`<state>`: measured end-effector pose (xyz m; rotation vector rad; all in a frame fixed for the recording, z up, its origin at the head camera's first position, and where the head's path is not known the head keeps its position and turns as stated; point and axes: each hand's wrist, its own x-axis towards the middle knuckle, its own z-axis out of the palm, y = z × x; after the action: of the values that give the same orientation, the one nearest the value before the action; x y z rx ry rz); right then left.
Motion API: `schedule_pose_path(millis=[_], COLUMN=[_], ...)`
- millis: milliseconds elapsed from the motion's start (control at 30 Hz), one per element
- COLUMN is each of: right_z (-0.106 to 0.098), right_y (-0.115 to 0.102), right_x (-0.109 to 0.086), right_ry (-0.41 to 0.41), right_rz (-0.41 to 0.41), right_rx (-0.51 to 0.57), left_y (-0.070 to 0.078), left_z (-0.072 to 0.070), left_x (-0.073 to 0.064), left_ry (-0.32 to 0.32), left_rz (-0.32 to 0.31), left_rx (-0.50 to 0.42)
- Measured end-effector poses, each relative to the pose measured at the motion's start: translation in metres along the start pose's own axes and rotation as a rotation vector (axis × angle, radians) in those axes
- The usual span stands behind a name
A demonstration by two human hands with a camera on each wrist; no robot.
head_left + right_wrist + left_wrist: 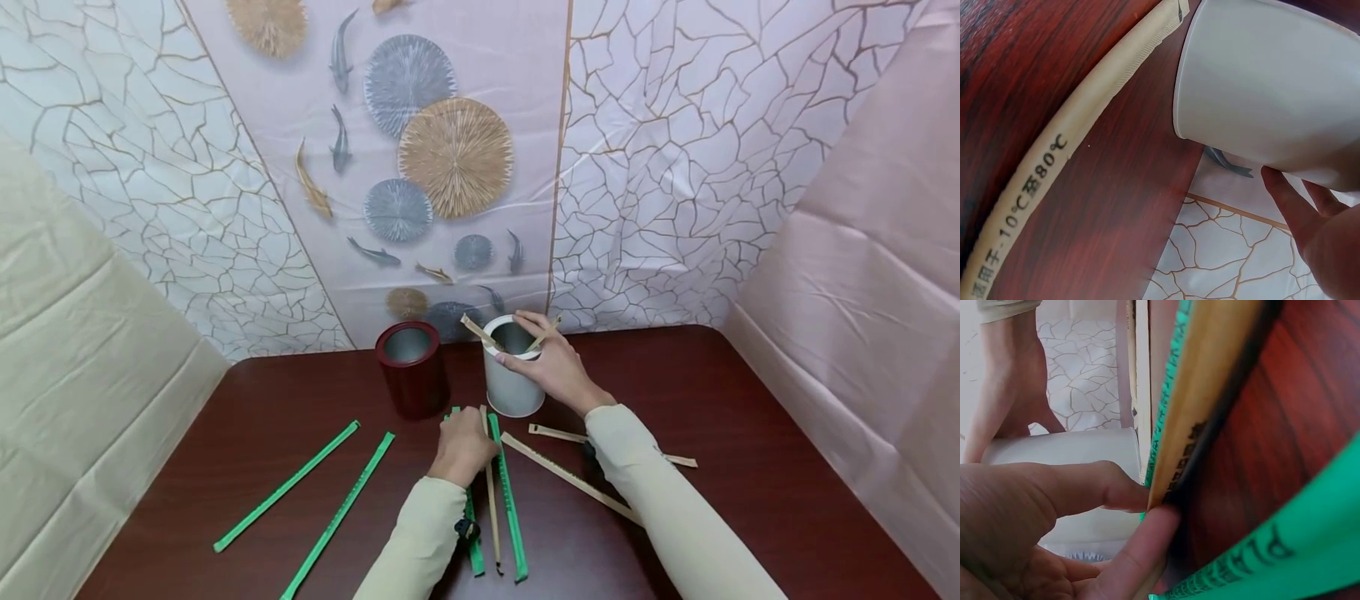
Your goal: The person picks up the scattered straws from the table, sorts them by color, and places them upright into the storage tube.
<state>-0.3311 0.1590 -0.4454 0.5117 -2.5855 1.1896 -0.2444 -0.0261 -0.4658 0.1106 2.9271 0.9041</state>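
Note:
A white canister (513,390) stands upright near the table's back edge. My right hand (561,371) holds it near the rim, thumb on the near side and fingers round the right. Two tan paper-wrapped straws (477,330) lean out of its mouth. Just in front, my left hand (463,447) pinches the top end of a tan paper-wrapped straw (1204,381) between thumb and index finger. A green-wrapped straw (508,500) lies to the right of that straw, and another green straw (475,542) is partly hidden under the left hand and wrist.
A dark red canister (414,379) stands left of the white one. Two green straws (288,485) lie on the table (225,433) at left. Two tan straws (573,479) lie at right, partly under the right sleeve. Patterned cloth (660,167) hangs behind the table.

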Motion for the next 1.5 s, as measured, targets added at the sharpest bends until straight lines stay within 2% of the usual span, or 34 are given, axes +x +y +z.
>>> schedule_pose_path(millis=[100,167,233,333,433,500,633,733,833,900,1000,1100,1167,1333,1500], right_z=[-0.001,-0.001,0.001,0.003,0.003,0.002,0.002,0.003,0.004,0.003,0.001,0.002,0.002,0.001,0.001], right_y=[0.0,0.0,0.0,0.001,0.001,0.002,0.001,0.0,-0.001,-0.001,-0.001,-0.002,-0.002,-0.001,0.0], right_x=[0.0,0.001,0.002,0.001,0.001,0.0,0.003,0.003,0.002,0.001,-0.001,-0.002,-0.001,0.001,-0.002], right_ry=[0.011,0.013,0.008,0.003,0.011,0.017,0.013,0.003,-0.003,0.0,0.013,0.012,0.012,0.015,0.007], right_rz=[0.006,0.004,-0.001,-0.005,-0.001,-0.002,-0.01,-0.014,-0.01,0.001,0.013,0.017,0.012,0.009,0.034], right_rx=[0.008,0.006,0.006,-0.004,-0.003,-0.002,0.0,0.007,0.013,0.015,0.01,0.019,0.021,0.013,0.015], left_y=[-0.009,-0.008,-0.004,0.016,0.031,0.043,0.066,0.08,0.089,0.093,0.097,0.095,0.091,0.082,0.078], left_z=[0.004,-0.005,-0.017,-0.052,-0.083,-0.104,-0.143,-0.166,-0.179,-0.181,-0.18,-0.175,-0.17,-0.15,-0.128], left_x=[0.009,0.008,0.004,-0.014,-0.026,-0.033,-0.042,-0.038,-0.023,-0.011,0.007,0.025,0.039,0.074,0.09], left_ry=[-0.017,-0.028,-0.017,0.037,0.104,0.126,0.182,0.249,0.296,0.317,0.383,0.436,0.442,0.347,0.256], left_rz=[0.0,-0.005,-0.011,0.018,0.104,0.156,0.244,0.343,0.462,0.53,0.593,0.603,0.591,0.533,0.459], left_rx=[-0.04,-0.081,-0.131,-0.187,-0.204,-0.227,-0.317,-0.402,-0.507,-0.565,-0.558,-0.487,-0.423,-0.269,-0.16])
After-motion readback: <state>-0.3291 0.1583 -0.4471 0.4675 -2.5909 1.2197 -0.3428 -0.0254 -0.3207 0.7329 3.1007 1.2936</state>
